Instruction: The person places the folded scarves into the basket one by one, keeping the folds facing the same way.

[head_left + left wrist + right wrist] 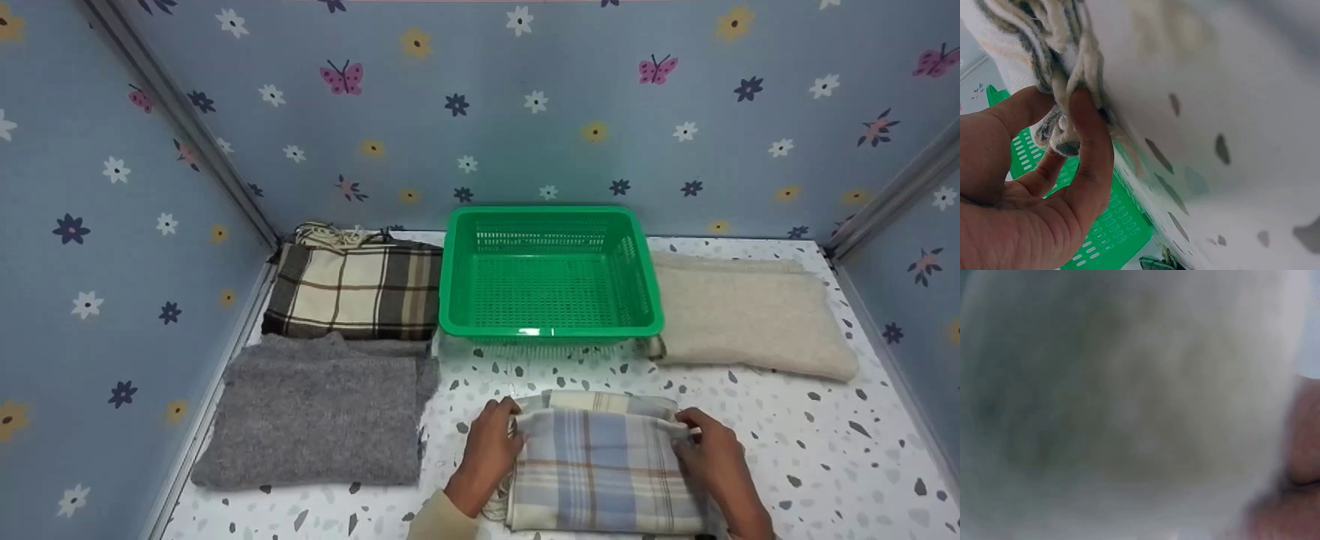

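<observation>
A folded blue, cream and grey plaid scarf lies at the front of the table, its twisted fringe along the left side. At its far left corner, my left hand pinches the fringed edge between thumb and fingers, as the left wrist view shows closely. My right hand grips the far right corner, thumb on top of the cloth. In the right wrist view a blurred pale surface fills most of the picture, and only part of the right hand appears at the edge.
Behind the scarf stands a green plastic basket with nothing in it. To its left lie a brown-and-cream checked folded cloth and a grey folded cloth. A beige folded cloth lies right. Flowered walls enclose the speckled table.
</observation>
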### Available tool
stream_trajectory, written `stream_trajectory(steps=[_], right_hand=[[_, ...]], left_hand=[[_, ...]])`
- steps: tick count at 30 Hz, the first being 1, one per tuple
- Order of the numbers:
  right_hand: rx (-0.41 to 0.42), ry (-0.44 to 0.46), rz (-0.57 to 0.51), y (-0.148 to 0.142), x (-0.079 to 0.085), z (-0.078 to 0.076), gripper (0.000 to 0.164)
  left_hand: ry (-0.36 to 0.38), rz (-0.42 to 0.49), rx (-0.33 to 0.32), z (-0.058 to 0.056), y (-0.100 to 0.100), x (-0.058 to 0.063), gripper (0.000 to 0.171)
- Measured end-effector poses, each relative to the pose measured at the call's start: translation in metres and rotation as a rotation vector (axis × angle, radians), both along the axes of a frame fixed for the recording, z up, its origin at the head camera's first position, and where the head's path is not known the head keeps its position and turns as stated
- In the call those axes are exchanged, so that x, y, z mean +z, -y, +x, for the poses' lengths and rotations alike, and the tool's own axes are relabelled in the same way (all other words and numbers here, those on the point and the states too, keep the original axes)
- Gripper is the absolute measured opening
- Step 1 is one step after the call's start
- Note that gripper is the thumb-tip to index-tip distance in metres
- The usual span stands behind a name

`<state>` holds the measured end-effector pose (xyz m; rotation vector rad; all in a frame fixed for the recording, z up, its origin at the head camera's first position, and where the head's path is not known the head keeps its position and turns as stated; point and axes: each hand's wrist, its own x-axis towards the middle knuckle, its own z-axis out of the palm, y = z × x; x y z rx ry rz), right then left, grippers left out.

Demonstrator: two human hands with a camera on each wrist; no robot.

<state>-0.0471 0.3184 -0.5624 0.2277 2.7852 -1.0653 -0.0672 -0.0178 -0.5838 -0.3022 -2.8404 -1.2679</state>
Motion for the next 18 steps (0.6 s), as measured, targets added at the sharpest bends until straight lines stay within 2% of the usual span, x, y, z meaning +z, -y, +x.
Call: stream_trajectory(steps=[5, 12, 18], right_hand=[[0.010, -0.037, -0.001, 0.005, 0.000, -0.002, 0.033], [0.018, -0.043, 0.006, 0.011, 0.000, -0.006, 0.032], [0.030, -0.028, -0.017, 0.016, -0.001, -0.009, 0.031]], left_hand=[[0.011, -0.005, 0.013, -0.001, 0.003, 0.000, 0.027], [0.038, -0.015, 0.034, -0.003, 0.009, 0.001, 0.027], [0.011, -0.016, 0.032, -0.004, 0.014, 0.000, 0.027]])
